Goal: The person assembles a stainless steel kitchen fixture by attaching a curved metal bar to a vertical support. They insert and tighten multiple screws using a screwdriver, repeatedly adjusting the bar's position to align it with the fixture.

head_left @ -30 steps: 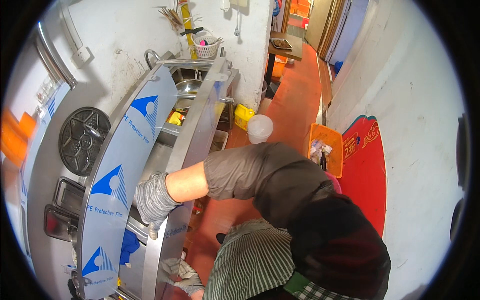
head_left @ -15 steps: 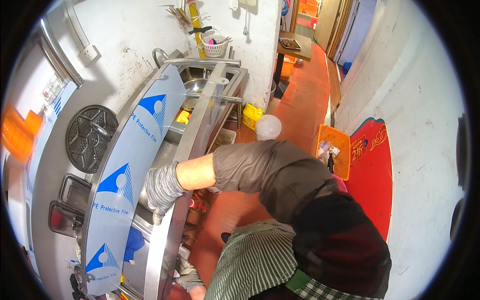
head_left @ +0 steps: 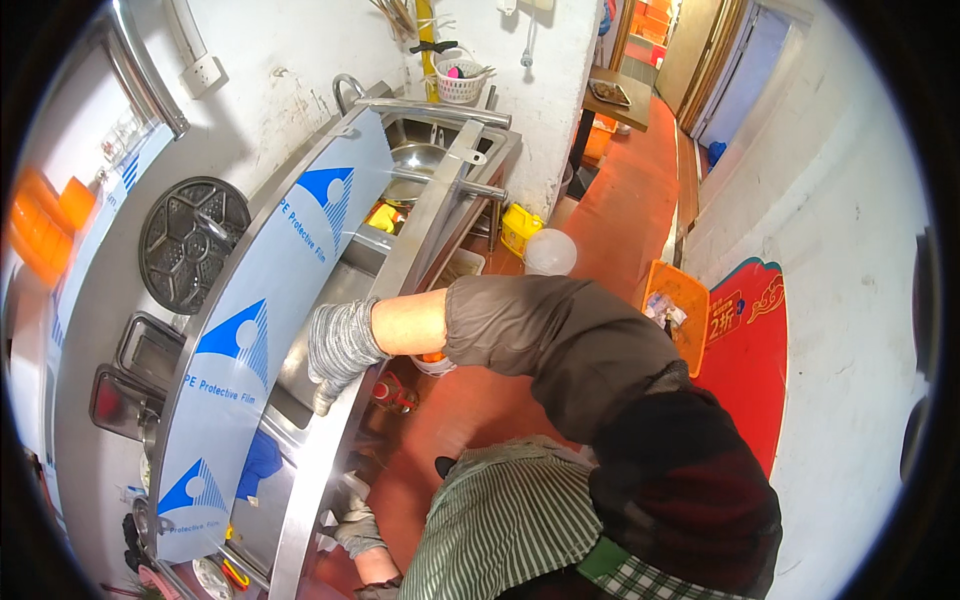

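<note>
At one sink unit (head_left: 348, 285), two gloves (head_left: 345, 332), right hand (head_left: 335, 362) by rim (head_left: 322, 450), left hand (head_left: 357, 528) outside, fingers' grip unclear

Sink (head_left: 322, 452): left — right hand (head_left: 340, 346) at its edge, left hand (head_left: 355, 524) beside it
Panel (head_left: 232, 375): along sink's left
Cloth (head_left: 259, 465): just right of panel
Jug (head_left: 519, 231): past sink — bucket (head_left: 550, 252) just right
Bin (head_left: 692, 350): right, beside board (head_left: 752, 350)
Tray (head_left: 612, 101): on table (head_left: 636, 112), far back

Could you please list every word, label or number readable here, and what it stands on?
Wording isn't copied out; print shows here:
Film-covered panel: repeated blue lettering beside blue triangular emblems, readable.
Red board: a large, pale yellowish numeral and character; the smaller print is too small to read.
Yellow jug: any label is too small to read.
</note>
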### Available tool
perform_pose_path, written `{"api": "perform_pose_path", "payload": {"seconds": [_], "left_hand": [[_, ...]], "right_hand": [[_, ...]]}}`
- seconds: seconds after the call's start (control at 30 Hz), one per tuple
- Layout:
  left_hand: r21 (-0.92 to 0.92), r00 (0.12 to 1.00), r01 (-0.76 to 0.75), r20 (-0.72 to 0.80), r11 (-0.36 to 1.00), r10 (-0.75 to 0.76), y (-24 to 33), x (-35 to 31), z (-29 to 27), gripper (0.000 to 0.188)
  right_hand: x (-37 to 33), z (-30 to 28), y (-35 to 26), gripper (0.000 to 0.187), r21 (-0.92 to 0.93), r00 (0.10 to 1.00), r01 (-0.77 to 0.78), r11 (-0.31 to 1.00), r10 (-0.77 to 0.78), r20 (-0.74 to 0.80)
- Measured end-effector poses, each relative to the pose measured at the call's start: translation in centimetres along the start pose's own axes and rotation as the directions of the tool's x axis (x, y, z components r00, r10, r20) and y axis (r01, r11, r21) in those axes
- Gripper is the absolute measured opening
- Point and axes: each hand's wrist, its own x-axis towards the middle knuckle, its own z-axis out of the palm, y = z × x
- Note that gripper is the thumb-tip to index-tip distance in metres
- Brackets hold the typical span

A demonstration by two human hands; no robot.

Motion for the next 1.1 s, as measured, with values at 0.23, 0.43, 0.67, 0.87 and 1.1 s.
{"api": "perform_pose_path", "payload": {"seconds": [0.23,0.43,0.67,0.87,1.1], "left_hand": [[0.767,0.990,-0.124,0.136,0.630,0.030,-0.4,-7.1,0.8,0.051],[-0.115,0.365,-0.335,0.899,-0.935,-0.242,0.0,-17.2,12.5,0.059],[0.183,0.617,-0.207,0.786,-0.961,0.017,-0.1,-12.2,17.9,0.054],[0.459,0.659,-0.390,0.745,-0.798,0.107,1.2,-11.3,17.2,0.047],[0.681,0.843,-0.328,0.524,-0.655,0.124,2.6,-9.9,16.0,0.047]], "right_hand": [[1.7,1.3,0.3,0.061,-0.030,1.000,0.019,0.999,-0.019,-0.008],[3.6,1.5,-0.1,0.063,-0.021,1.000,0.027,0.999,-0.027,0.006],[3.0,0.6,-0.9,0.057,-0.053,0.996,-0.073,0.996,0.075,0.042],[1.9,0.4,1.0,0.043,-0.039,0.992,-0.040,0.998,0.035,-0.121],[-11.0,4.8,11.6,0.037,0.522,0.578,-0.110,0.846,0.482,-0.659]]}}
